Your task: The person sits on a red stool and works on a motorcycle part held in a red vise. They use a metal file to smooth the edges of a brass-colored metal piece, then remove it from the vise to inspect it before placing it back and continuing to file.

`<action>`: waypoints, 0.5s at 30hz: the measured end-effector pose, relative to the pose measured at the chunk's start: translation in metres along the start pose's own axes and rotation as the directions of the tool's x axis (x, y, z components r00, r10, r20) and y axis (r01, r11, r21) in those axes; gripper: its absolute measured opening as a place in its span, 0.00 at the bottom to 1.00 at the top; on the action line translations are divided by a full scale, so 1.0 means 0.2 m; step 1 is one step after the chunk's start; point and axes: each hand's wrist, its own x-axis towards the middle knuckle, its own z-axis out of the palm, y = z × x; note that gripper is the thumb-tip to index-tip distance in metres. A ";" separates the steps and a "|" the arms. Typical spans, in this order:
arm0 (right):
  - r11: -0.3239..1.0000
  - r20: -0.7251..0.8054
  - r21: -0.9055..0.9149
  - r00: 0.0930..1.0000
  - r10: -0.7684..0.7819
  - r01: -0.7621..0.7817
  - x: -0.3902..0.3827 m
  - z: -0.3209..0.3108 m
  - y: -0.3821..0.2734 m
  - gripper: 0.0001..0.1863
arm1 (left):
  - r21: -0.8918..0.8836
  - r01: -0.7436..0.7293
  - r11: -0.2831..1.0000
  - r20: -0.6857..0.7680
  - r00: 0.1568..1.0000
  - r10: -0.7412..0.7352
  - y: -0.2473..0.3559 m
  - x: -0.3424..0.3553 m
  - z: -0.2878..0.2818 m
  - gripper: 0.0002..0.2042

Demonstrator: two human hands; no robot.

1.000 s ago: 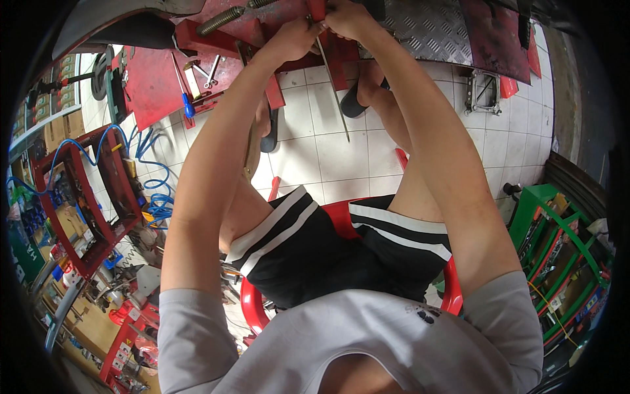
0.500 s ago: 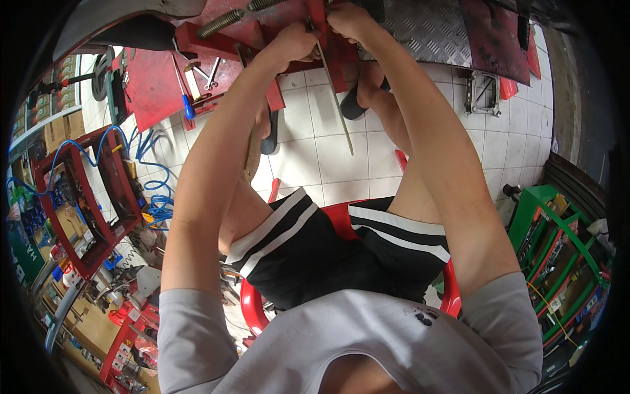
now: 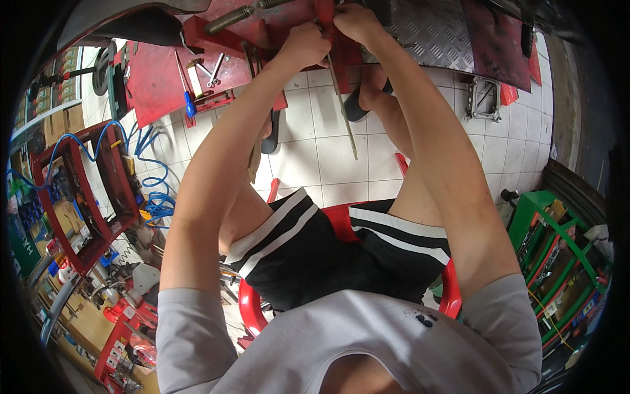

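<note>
At the top of the head view, both of my hands are up against a red metal frame [image 3: 340, 56], one on each side of its upright bar. My left hand [image 3: 307, 44] is closed, its fingertips hidden behind the knuckles. Just beside it a long thin metal strip [image 3: 346, 128] slants down over the floor; whether my fingers grip it cannot be seen. My right hand [image 3: 357, 25] is curled right of the bar, and what its fingers hold is hidden. Left of my hands, a coil spring [image 3: 228, 20] lies across the frame.
A blue-handled screwdriver [image 3: 189, 104] and wrenches [image 3: 215, 71] lie on the red platform [image 3: 154, 82] at left. A blue coiled hose [image 3: 157, 197] hangs by a red rack [image 3: 85, 243]. At right are a metal bracket [image 3: 482, 98] and a green rack [image 3: 541, 223]. I sit on a red chair [image 3: 451, 295].
My left hand has shifted slightly right, closer to the upright bar. The whole view has moved a little; my right hand stays by the bar.
</note>
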 end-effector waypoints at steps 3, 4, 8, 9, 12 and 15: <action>1.000 0.023 -0.011 1.000 -0.005 0.006 0.01 0.00 0.00 0.21 | 0.029 0.009 1.000 0.030 1.000 -0.010 0.01 0.01 -0.02 0.19; 1.000 0.036 0.001 0.999 0.004 -0.004 0.00 -0.01 -0.01 0.21 | 0.049 0.024 0.999 0.084 0.996 -0.028 0.00 0.02 -0.01 0.19; 0.993 0.070 -0.057 0.992 -0.101 0.105 0.01 -0.02 -0.04 0.20 | -0.643 0.203 0.738 0.019 0.968 -0.250 -0.13 -0.02 0.21 0.20; 0.996 0.063 -0.043 0.995 -0.079 0.082 0.00 -0.01 -0.04 0.20 | -0.723 0.184 0.666 -0.012 0.960 -0.278 -0.14 -0.02 0.25 0.20; 1.000 0.059 -0.003 0.998 -0.029 0.029 -0.03 -0.05 -0.09 0.20 | -0.609 0.100 0.787 -0.102 0.974 -0.203 -0.14 -0.03 0.24 0.21; 0.999 0.062 0.024 0.997 -0.049 0.048 -0.04 -0.05 -0.14 0.21 | -0.530 0.172 0.830 0.001 0.979 -0.202 -0.14 -0.05 0.21 0.21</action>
